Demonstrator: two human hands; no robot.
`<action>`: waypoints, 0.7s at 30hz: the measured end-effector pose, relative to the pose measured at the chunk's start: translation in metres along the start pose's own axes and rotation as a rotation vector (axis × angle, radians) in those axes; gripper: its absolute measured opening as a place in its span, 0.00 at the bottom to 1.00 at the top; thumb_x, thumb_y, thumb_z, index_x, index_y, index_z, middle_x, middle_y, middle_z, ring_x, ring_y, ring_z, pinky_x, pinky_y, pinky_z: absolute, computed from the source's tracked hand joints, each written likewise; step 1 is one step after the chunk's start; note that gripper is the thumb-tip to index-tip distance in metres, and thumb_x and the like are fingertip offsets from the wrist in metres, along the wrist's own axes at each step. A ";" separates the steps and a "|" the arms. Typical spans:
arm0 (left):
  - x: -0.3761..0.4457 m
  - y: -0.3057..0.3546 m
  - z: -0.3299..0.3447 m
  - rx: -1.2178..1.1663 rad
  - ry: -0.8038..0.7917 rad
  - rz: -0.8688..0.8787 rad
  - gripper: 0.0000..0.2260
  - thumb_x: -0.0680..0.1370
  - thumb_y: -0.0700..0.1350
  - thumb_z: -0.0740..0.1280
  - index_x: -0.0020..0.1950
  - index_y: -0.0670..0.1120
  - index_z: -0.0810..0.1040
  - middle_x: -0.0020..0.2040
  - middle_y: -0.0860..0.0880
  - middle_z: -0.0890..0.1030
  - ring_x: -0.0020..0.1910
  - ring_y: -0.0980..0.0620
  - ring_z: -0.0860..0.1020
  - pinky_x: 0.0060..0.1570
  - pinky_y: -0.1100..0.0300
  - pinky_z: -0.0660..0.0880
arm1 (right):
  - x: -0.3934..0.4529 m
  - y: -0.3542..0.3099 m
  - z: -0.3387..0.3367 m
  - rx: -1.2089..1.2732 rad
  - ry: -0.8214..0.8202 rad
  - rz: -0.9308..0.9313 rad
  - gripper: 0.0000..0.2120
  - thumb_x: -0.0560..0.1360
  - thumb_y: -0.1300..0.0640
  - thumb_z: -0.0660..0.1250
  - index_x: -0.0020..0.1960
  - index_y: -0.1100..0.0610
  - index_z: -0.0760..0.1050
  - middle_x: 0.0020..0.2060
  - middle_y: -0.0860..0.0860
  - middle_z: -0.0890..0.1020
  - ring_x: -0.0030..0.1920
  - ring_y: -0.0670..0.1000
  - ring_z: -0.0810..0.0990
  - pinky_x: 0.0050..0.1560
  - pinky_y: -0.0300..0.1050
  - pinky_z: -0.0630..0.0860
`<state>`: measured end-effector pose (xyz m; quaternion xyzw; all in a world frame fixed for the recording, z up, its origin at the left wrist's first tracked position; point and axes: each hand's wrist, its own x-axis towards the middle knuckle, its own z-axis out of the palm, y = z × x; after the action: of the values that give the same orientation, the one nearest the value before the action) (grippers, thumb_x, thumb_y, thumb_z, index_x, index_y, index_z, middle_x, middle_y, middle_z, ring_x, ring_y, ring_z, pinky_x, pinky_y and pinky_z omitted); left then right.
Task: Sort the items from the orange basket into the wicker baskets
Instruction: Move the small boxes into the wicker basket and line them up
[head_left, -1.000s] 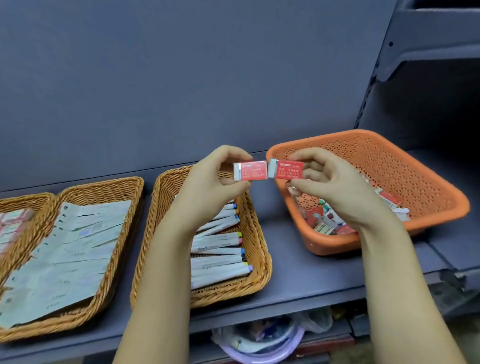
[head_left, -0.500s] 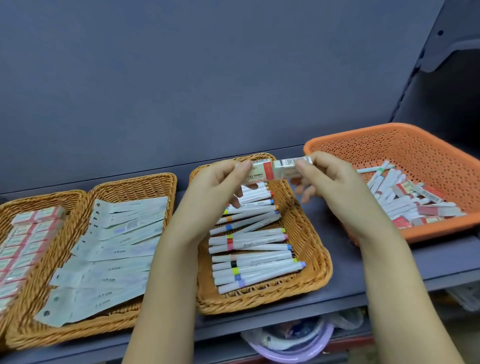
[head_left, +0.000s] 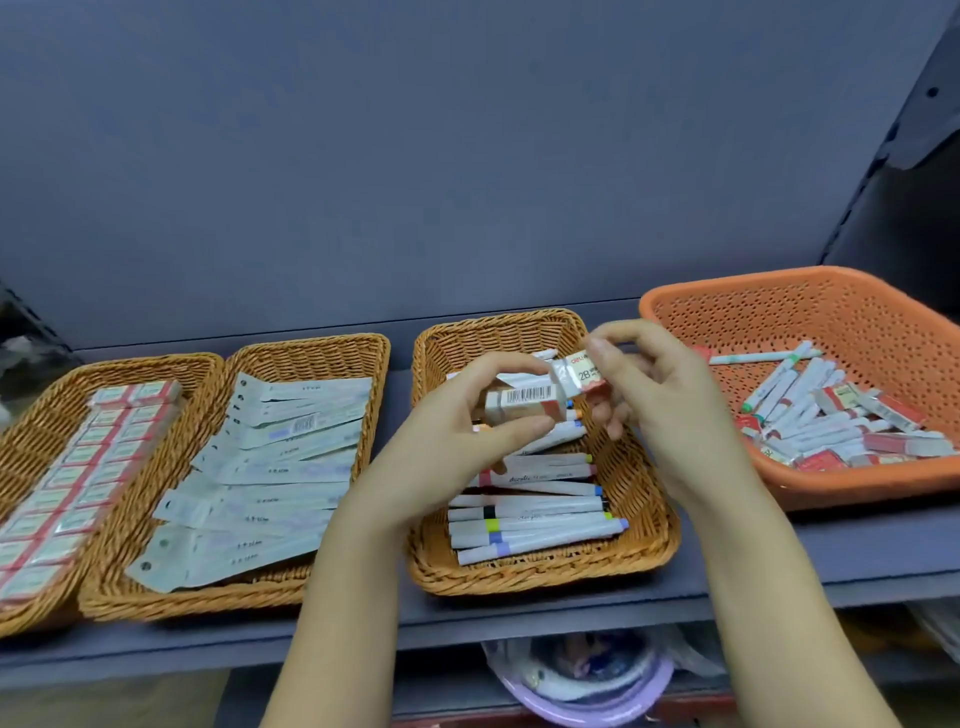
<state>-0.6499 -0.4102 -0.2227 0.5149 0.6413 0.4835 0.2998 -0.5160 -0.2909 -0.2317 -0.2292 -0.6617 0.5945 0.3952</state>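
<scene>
Above the marker basket (head_left: 644, 525), my left hand (head_left: 447, 441) pinches one boxed eraser (head_left: 524, 402), my right hand (head_left: 660, 395) pinches another (head_left: 587, 371); fumbling them together risks dropping one among markers, far from the eraser basket (head_left: 31, 415).

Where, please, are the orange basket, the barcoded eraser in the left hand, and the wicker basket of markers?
orange basket (head_left: 727, 291): head view, on its far rim.
barcoded eraser (head_left: 524, 397): head view, on its barcode label.
wicker basket of markers (head_left: 498, 325): head view, on its far woven wall.
</scene>
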 end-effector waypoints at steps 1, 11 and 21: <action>-0.003 0.000 0.001 -0.011 -0.008 -0.009 0.15 0.76 0.46 0.69 0.61 0.58 0.73 0.47 0.49 0.80 0.42 0.48 0.77 0.37 0.61 0.77 | -0.001 0.000 0.000 0.011 -0.012 0.013 0.02 0.76 0.56 0.66 0.45 0.52 0.77 0.29 0.50 0.78 0.27 0.47 0.75 0.24 0.37 0.70; -0.038 -0.004 -0.030 -0.218 0.108 -0.046 0.03 0.80 0.47 0.61 0.53 0.51 0.70 0.35 0.50 0.76 0.30 0.55 0.71 0.31 0.62 0.72 | -0.013 -0.010 0.029 0.078 -0.225 0.094 0.13 0.67 0.63 0.71 0.48 0.55 0.73 0.34 0.49 0.83 0.33 0.46 0.80 0.32 0.38 0.77; -0.091 -0.028 -0.144 -0.121 0.012 -0.061 0.13 0.75 0.37 0.69 0.55 0.46 0.68 0.33 0.56 0.80 0.32 0.60 0.74 0.33 0.65 0.74 | -0.023 -0.012 0.155 0.057 -0.224 0.042 0.13 0.71 0.70 0.68 0.49 0.54 0.71 0.41 0.55 0.82 0.33 0.46 0.80 0.33 0.37 0.78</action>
<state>-0.7611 -0.5419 -0.2082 0.4732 0.6281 0.5149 0.3413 -0.6234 -0.4049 -0.2228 -0.1637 -0.6795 0.6433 0.3125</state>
